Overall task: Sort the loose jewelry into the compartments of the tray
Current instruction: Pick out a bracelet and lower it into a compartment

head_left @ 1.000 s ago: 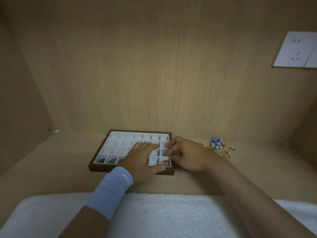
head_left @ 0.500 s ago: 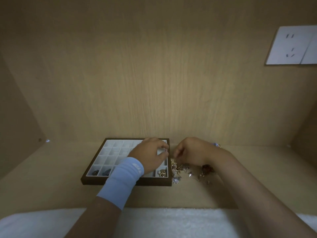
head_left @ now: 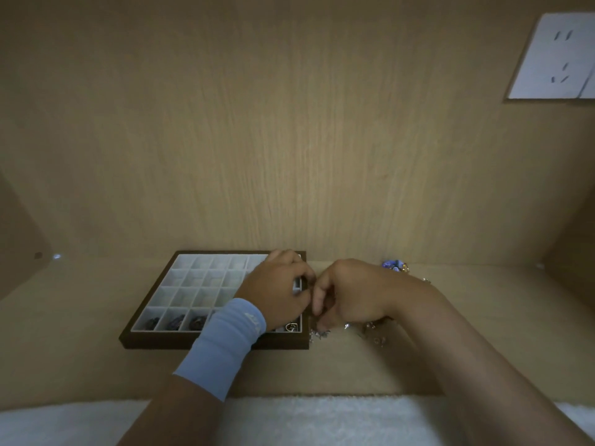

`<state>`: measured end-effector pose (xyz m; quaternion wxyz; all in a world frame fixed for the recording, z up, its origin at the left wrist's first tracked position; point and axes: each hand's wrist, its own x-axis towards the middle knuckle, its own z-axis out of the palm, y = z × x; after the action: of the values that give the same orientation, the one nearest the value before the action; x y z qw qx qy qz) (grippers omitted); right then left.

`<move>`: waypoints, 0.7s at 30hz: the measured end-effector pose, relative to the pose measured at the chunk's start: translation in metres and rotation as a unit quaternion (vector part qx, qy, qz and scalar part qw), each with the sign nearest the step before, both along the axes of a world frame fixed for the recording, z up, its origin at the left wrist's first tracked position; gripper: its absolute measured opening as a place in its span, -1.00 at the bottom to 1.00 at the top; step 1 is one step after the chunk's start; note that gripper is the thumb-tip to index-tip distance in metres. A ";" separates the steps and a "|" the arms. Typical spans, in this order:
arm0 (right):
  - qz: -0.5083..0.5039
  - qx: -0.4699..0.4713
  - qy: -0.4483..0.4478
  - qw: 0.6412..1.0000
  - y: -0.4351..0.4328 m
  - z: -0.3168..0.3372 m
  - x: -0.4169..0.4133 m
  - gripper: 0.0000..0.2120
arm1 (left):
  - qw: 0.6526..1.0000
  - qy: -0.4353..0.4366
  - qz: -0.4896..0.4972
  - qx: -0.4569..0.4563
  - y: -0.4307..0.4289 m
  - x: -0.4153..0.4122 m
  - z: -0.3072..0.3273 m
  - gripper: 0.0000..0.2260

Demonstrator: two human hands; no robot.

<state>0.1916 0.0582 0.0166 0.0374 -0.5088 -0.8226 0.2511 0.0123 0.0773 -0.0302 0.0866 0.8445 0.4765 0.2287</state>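
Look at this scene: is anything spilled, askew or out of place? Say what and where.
Yes. Loose jewelry lies scattered on the shelf just right of the tray, by the right hand. A blue beaded piece sits further back. All of it belongs in compartments. Nothing looks damaged.

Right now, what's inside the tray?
The tray holds dark pieces in three front-left compartments and a gold piece front-right. The left hand and wristband cover several right-side compartments.

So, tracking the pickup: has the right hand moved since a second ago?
Yes. The right hand moved rightward off the tray, from over its right column to just outside its right rim.
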 end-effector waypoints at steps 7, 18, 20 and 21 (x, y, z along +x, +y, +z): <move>0.001 0.004 -0.027 1.000 0.002 -0.006 -0.001 -0.82 | 0.998 0.024 -0.042 -0.026 -0.005 0.001 0.008 -0.97; -0.081 -0.070 0.105 0.989 0.009 0.006 0.039 -0.92 | 0.994 0.110 0.000 -0.005 -0.017 0.017 0.015 -0.72; -0.080 -0.070 0.091 0.990 0.009 0.007 0.043 -0.86 | 0.991 0.129 0.023 0.012 -0.021 0.027 0.015 -0.74; -0.079 -0.073 0.084 0.991 0.010 0.007 0.045 -0.84 | 0.990 0.134 0.031 0.019 -0.022 0.030 0.014 -0.77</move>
<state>0.2365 0.0679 0.0241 0.0889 -0.5508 -0.7530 0.3488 0.0421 0.0556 -0.0163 -0.0013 0.8539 0.5051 0.1253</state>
